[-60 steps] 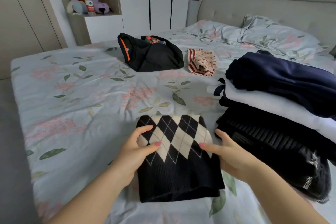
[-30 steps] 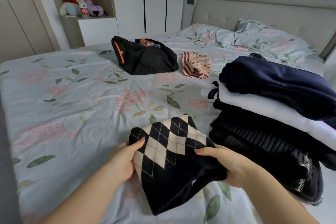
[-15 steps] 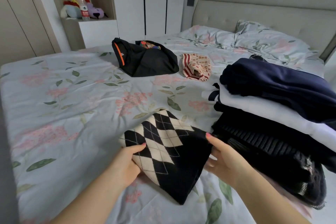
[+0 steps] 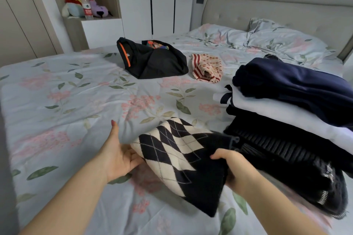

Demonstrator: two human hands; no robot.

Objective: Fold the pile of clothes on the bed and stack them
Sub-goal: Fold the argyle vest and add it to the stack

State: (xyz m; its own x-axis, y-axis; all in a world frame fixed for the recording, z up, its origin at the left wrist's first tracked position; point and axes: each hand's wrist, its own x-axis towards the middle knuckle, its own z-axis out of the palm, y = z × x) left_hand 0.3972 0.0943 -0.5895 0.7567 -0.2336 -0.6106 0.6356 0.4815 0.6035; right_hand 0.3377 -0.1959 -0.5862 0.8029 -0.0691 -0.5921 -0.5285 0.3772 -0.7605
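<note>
While a folded black-and-cream argyle sweater (image 4: 179,158) is held tilted just above the floral bed (image 4: 76,101), its right edge is gripped by the right hand (image 4: 233,170), fingers curled round the knit. The left hand (image 4: 118,156) is spread: thumb raised, fingers straight against the sweater's left edge. Just beside the sweater, at the right, a stack of folded clothes (image 4: 296,120) is seen, with dark knit below, then white, then navy on top. Farther back, a black garment (image 4: 152,61) and a striped garment (image 4: 207,67) are seen lying loose on the bed.

Black-and-cream argyle sweater (image 4: 179,158). Pale blue bedsheet (image 4: 76,101) with pink flowers and green leaves. Stack (image 4: 290,114) runs navy, white, black. Black garment (image 4: 156,65) has an orange stripe; cream cloth (image 4: 207,67) has red stripes.
</note>
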